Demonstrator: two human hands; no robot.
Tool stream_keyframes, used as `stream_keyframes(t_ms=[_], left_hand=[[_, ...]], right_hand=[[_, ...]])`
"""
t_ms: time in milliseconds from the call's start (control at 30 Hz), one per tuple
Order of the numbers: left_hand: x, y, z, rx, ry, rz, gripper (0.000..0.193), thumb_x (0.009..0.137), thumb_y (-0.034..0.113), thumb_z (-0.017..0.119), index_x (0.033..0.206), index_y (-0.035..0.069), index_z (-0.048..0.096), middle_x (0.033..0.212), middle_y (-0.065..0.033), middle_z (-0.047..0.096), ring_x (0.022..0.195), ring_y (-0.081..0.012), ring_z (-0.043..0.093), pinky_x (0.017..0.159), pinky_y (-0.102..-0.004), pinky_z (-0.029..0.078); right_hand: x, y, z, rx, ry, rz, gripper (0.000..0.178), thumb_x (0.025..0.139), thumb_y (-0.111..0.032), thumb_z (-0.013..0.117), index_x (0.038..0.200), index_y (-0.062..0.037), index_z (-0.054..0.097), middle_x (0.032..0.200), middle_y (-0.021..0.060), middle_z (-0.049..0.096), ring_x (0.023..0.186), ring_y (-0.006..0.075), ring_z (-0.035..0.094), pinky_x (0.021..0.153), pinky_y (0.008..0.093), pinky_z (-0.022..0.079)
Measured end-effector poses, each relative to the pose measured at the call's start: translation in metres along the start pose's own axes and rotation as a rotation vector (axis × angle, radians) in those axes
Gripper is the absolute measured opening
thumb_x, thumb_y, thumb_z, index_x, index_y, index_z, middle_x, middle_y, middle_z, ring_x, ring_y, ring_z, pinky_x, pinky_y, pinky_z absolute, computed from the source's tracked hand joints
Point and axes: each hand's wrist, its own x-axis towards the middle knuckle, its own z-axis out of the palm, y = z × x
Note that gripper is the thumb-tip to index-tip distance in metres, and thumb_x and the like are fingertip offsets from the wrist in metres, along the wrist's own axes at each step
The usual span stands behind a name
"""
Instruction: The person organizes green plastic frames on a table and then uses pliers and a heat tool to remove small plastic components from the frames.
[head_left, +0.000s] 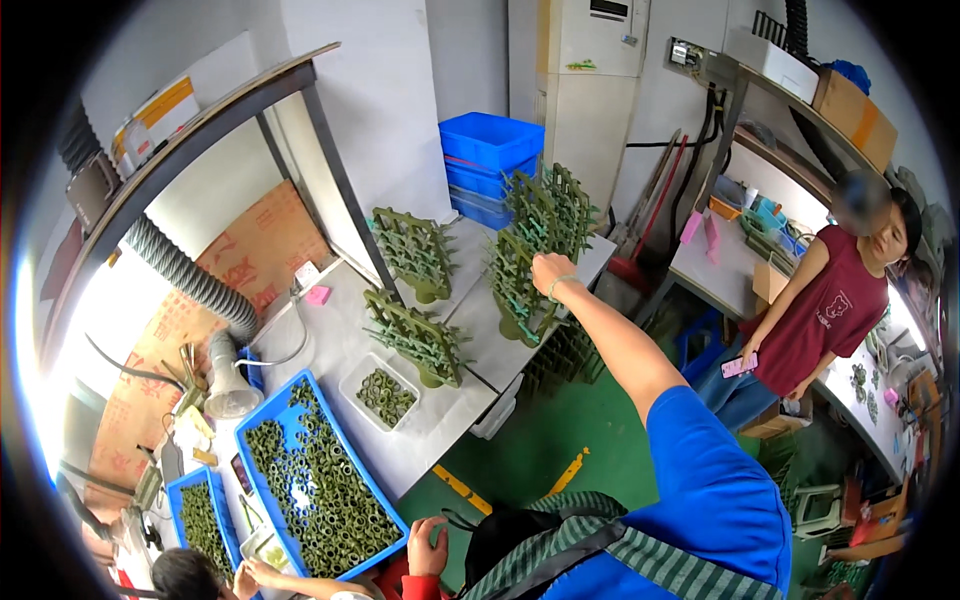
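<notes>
My right arm, in a short blue sleeve, reaches forward over the table. My right hand (551,273) is closed at the upper edge of a dark green pronged rack (508,295), which has rows of prongs on a thick stem. Part of that edge is hidden behind my fingers. Just behind stand more such racks (560,205), close together. Two others, a far rack (412,250) and a nearer rack (415,338), stand upright to the left. My left hand does not show; the red-cuffed hand (427,548) at the bottom appears to be someone else's.
A large blue tray (398,520) and a clear tub (345,388) hold small green ring-like parts. Blue crates (490,140) are stacked at the back. Someone at lower left works with both hands (252,574). On the right stands a person in maroon (835,290), holding a phone (740,366).
</notes>
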Motion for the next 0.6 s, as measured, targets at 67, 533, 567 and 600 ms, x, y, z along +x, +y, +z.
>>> stream_keyframes(t_ms=[67,533,567,600], left_hand=[[0.007,-0.006,-0.004,-0.055,-0.045,-0.051,0.020,0.082,0.003,0.066,0.101,0.008,0.069,0.101,-0.0144,0.065,0.094,-0.0324,0.062,0.085,-0.0378,0.050],[0.026,0.029,0.040,-0.051,-0.013,-0.124,0.023,0.086,-0.001,0.062,0.108,0.005,0.066,0.106,-0.0114,0.064,0.097,-0.0240,0.067,0.085,-0.0341,0.053],[0.028,0.030,0.046,-0.097,0.051,-0.110,0.022,0.082,0.001,0.065,0.103,0.005,0.066,0.100,-0.0131,0.066,0.091,-0.0289,0.066,0.081,-0.0362,0.052],[0.028,0.033,0.050,-0.093,0.067,-0.118,0.022,0.082,0.001,0.065,0.103,0.005,0.066,0.100,-0.0131,0.066,0.091,-0.0289,0.066,0.081,-0.0362,0.052]], right_hand=[[0.009,-0.003,-0.002,-0.007,0.003,-0.046,0.018,0.090,-0.012,0.059,0.100,0.0022,0.066,0.096,0.0215,0.070,0.091,0.0356,0.069,0.076,0.0443,0.057],[0.049,-0.014,-0.004,0.028,-0.168,-0.213,0.031,0.095,-0.023,0.057,0.101,0.0069,0.066,0.088,0.0239,0.067,0.080,0.0351,0.067,0.068,0.0438,0.057],[0.050,-0.015,-0.002,0.041,-0.141,-0.215,0.036,0.096,-0.023,0.057,0.113,0.0085,0.060,0.093,0.0246,0.067,0.084,0.0353,0.067,0.070,0.0438,0.058],[0.051,-0.015,-0.003,0.054,-0.114,-0.217,0.044,0.096,-0.023,0.057,0.126,0.0100,0.054,0.097,0.0254,0.067,0.087,0.0354,0.067,0.072,0.0438,0.058]])
